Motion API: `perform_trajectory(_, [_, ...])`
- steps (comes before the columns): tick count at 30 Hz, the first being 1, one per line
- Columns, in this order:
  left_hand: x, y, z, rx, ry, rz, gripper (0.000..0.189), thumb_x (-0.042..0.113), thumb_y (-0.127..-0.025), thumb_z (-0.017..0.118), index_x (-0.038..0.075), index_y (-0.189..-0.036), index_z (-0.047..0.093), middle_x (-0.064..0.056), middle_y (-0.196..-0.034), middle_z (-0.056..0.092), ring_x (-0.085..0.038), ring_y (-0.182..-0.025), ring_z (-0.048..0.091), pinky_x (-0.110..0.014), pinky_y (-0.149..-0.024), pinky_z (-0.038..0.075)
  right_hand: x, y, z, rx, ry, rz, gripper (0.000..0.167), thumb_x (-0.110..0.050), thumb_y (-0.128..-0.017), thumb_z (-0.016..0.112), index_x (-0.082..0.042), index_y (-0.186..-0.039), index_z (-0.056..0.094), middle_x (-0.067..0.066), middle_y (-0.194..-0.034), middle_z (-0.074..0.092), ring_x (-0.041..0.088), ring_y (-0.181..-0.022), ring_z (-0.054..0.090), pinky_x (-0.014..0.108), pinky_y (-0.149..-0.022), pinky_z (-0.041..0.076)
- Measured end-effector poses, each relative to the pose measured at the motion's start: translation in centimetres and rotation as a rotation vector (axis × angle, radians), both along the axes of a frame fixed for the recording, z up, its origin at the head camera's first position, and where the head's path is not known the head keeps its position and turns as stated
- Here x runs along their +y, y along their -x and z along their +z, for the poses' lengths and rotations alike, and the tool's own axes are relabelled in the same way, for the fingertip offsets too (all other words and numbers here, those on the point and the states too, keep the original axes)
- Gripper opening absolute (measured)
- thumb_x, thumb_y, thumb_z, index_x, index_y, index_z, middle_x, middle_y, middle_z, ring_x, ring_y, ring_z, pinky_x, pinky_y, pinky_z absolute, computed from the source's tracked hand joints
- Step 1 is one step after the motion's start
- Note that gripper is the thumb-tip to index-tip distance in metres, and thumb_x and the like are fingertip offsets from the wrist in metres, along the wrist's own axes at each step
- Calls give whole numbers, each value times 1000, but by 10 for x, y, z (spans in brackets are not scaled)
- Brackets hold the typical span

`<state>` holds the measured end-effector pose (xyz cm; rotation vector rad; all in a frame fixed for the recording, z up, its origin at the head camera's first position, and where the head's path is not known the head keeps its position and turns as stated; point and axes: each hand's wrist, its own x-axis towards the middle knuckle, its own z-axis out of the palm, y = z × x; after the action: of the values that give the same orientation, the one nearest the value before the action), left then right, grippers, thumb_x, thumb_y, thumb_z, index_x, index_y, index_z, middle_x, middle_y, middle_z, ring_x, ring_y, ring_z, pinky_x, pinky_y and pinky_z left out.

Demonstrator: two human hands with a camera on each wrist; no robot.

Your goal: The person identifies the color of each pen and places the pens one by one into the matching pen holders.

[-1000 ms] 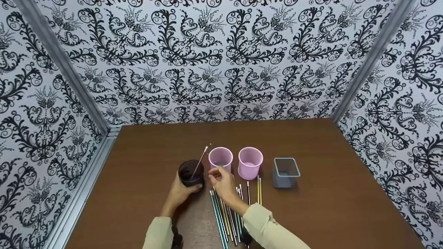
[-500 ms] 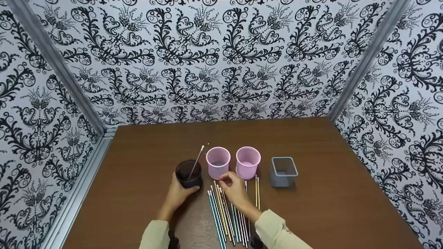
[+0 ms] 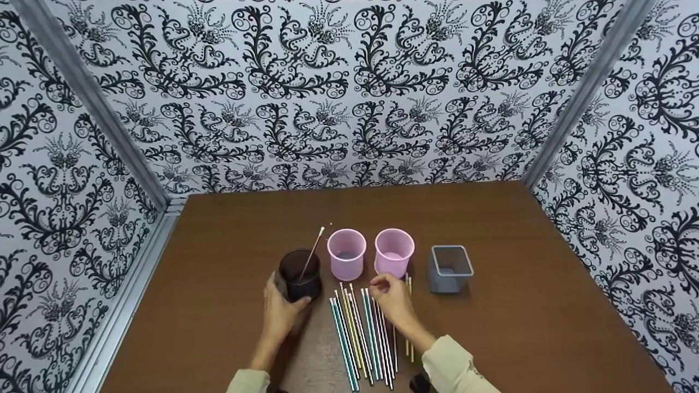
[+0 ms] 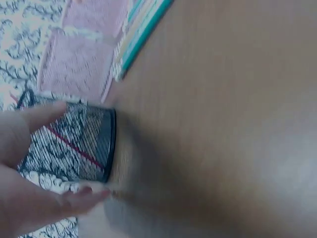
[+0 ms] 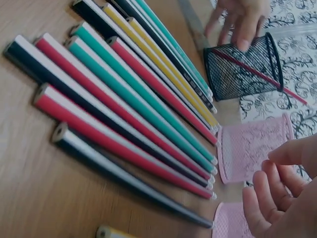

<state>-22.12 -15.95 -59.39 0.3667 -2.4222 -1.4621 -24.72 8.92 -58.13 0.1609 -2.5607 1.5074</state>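
Observation:
My left hand holds a round black mesh pencil cup, thumb on the near side and fingers round the left. A single red pencil leans inside that cup, its white-tipped end above the rim. My right hand is over the tips of the right-hand pencils, just in front of the right pink cup. In the right wrist view its thumb and index finger come close together, other fingers loosely bent, nothing between them. A row of striped pencils in green, red, yellow and black lies on the table.
Two pink mesh cups, a left one and a right one, stand behind the pencils. A square grey mesh container stands to their right. Yellow pencils lie apart beside my right forearm. Patterned walls enclose the brown table.
My right hand has moved to the right along the pencil tips, uncovering more of the row. The left hand stays at the black cup, and the red pencil still leans in it.

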Motion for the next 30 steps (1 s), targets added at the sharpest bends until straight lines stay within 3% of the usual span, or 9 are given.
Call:
perform_trajectory(3, [9,-10,6,-61,-25,93,86,2,-71,84,-13,-139,34,-41,-134,47,-54,-125,49,-60,-105,42,11,0,2,-25,-34,-44,8,2,-80,71,-1,-88,69,13,-83,72,11,-71,61,23,-66,52])
perform_trajectory(6, [17,-20,11,-116,-28,117,69,5,-73,83,-9,-128,45,-35,-120,58,-47,-107,62,-55,-94,49,22,1,2,-45,-91,-98,9,-1,-79,72,-4,-87,69,11,-82,73,12,-71,61,25,-66,51])
perform_trajectory(8, [22,-26,16,-147,-7,89,59,9,-74,83,-6,-122,52,-29,-110,65,-41,-96,67,-51,-86,51,29,2,2,-64,-120,-129,10,-2,-78,72,-5,-88,70,10,-83,73,13,-72,63,28,-67,51])
perform_trajectory(12, [31,-32,22,-160,22,2,47,14,-77,83,-2,-116,62,-22,-104,74,-37,-95,71,-48,-84,54,42,3,1,-87,-158,-163,10,-5,-79,72,-7,-89,70,9,-87,75,17,-77,66,33,-70,52])
perform_trajectory(19, [51,-22,29,-109,-40,-149,65,12,-78,83,-4,-134,56,-27,-134,62,-42,-120,63,-48,-99,53,59,0,-4,-114,-199,-193,18,0,-78,71,-3,-96,69,14,-91,72,26,-83,68,40,-75,53])
perform_trajectory(24, [66,-10,35,-126,16,-215,83,20,-76,86,-2,-145,45,-31,-139,56,-45,-125,58,-54,-104,49,66,-4,-7,-144,-230,-198,23,0,-78,71,1,-101,66,18,-98,68,34,-92,65,47,-84,52])
perform_trajectory(30, [80,5,28,-89,20,-284,104,20,-74,87,-4,-154,25,-33,-152,40,-47,-138,44,-57,-115,36,66,-3,-9,-211,-283,-213,27,-3,-79,69,-1,-105,64,16,-101,67,34,-95,65,49,-84,51])
